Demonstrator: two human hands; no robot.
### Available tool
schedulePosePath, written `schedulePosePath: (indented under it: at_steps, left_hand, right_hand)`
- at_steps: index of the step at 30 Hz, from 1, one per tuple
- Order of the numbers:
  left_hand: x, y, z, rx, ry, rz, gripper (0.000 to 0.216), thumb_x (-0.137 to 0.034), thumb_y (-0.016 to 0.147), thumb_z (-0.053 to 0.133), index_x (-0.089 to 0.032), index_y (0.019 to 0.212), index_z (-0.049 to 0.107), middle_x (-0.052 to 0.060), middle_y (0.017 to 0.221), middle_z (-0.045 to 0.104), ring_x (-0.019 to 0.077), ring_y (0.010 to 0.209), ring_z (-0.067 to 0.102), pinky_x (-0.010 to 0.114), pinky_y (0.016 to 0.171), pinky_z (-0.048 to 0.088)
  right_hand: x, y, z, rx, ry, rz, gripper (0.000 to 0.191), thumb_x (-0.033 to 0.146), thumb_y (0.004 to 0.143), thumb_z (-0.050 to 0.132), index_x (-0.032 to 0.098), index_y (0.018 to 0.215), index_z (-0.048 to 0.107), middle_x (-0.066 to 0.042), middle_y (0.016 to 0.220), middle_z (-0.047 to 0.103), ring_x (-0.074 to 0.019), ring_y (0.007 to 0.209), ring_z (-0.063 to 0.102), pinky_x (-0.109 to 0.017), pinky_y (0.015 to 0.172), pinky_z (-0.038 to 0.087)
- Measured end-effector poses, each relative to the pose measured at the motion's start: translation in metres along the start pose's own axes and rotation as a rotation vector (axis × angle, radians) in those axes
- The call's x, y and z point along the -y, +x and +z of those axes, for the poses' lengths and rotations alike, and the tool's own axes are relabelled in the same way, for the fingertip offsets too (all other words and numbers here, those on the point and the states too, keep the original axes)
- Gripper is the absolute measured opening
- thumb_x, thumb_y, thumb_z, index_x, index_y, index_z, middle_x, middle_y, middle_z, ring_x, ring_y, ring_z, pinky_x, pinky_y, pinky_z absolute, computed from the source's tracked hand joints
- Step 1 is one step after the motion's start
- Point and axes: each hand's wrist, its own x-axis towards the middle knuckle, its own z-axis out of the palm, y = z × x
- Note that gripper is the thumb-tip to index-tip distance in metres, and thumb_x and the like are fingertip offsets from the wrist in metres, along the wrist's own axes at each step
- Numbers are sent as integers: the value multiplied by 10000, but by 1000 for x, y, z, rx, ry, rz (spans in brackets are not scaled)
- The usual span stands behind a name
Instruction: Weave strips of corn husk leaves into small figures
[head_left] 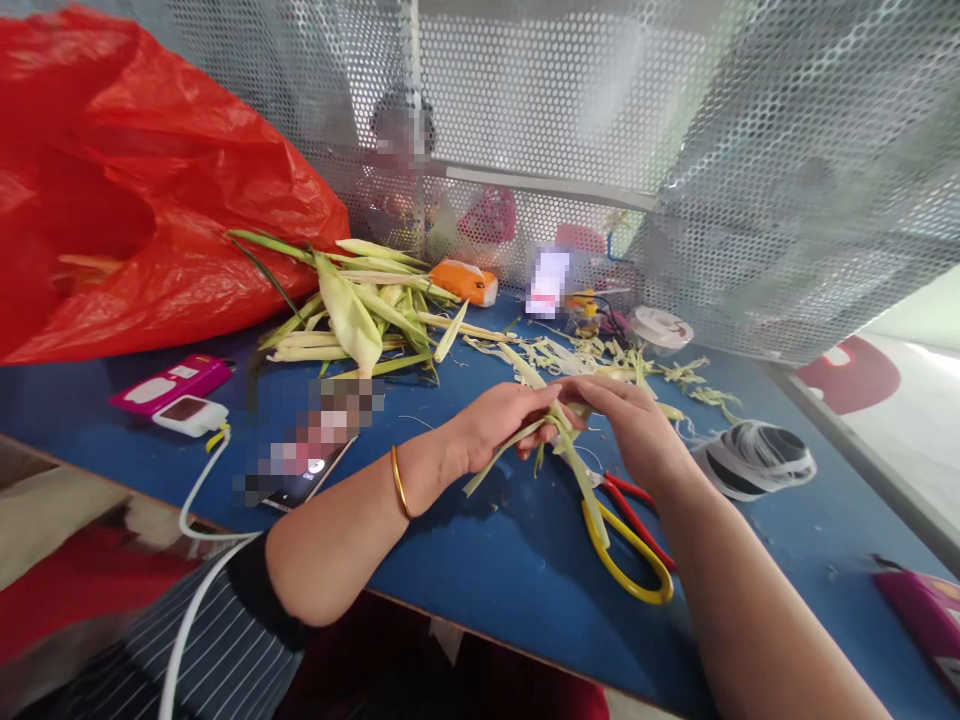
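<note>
Pale green corn husk strips (577, 470) are gathered between my two hands over the blue table. My left hand (502, 420) pinches them from the left, thumb on top. Curled over from the other side, my right hand (626, 415) grips the same bundle; its fingertips are partly hidden. One long strip hangs down across scissors (637, 575) with a yellow and a red handle, lying just below my right hand. Behind my hands lie scattered husk shreds (577, 355). A heap of whole corn husks (375, 310) rests farther back on the left.
A large red plastic bag (187, 200) fills the back left. Around me are a phone (322, 455), a corded white device (191, 415), an orange tissue pack (465, 282), a lit phone (548, 283), and a thread spool (754, 460). A perforated metal screen (525, 110) stands behind the table.
</note>
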Motion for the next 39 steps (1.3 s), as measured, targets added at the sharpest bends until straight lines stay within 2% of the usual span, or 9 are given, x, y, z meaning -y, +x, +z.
schedulePosePath:
  at_steps: [3,9,11,15,22,27,34,36,39]
  left_hand:
    - [-1,-2,4,78,73,-28,477,-484,921,453,-93,894,725,-48,556,412,58,423,282,230,450,316]
    - [-1,-5,9,103,171,-76,365,-426,833,562,-117,851,756,-56,528,344,74,463,261,237,470,272]
    - [1,-5,11,85,183,-91,340,-382,819,543,-125,829,766,-59,497,311,81,463,244,240,472,263]
    - [4,-5,16,53,174,-83,338,-317,809,489,-135,863,769,-57,486,321,83,459,234,237,473,263]
    - [5,-6,25,-37,190,-55,296,-285,802,472,-136,804,728,-39,503,457,73,439,328,234,467,283]
    - [7,-5,26,13,232,-62,282,-247,800,440,-141,706,683,-37,483,464,72,428,334,231,463,273]
    - [4,-7,29,80,258,-108,320,-200,761,410,-172,452,490,-18,435,451,72,404,331,238,456,274]
    - [2,-8,27,78,236,-110,307,-217,776,448,-155,491,544,-18,453,469,65,408,349,230,460,277]
    - [-2,-6,18,14,130,-47,263,-302,816,528,-120,723,694,-8,549,548,59,436,414,217,471,308]
  right_hand:
    - [4,-3,2,131,189,80,384,487,848,619,192,603,624,18,493,525,-131,556,516,-282,663,428]
    - [3,-6,5,210,445,256,281,395,686,785,178,646,611,39,473,533,-71,360,425,-232,423,285]
    - [2,-6,8,178,451,254,274,378,660,798,171,660,619,41,483,540,-57,340,395,-221,390,252]
    - [4,-8,17,-41,423,190,298,375,615,815,167,644,604,54,537,508,-35,384,345,-191,349,207]
    - [11,-9,21,-279,254,116,238,365,645,759,185,650,603,43,593,488,-88,527,431,-201,418,361]
    - [7,-8,19,-306,35,35,185,342,696,702,187,640,619,42,552,475,-98,517,388,-233,448,315]
    - [7,-11,22,-386,-335,-305,158,224,771,630,198,619,595,12,665,566,-135,637,494,-283,623,399]
    - [7,-9,19,-351,-317,-247,169,255,783,626,198,626,596,15,653,555,-136,630,491,-282,619,395]
    - [4,-4,11,-205,-115,-28,219,383,807,622,195,698,645,6,668,600,-148,655,536,-284,633,416]
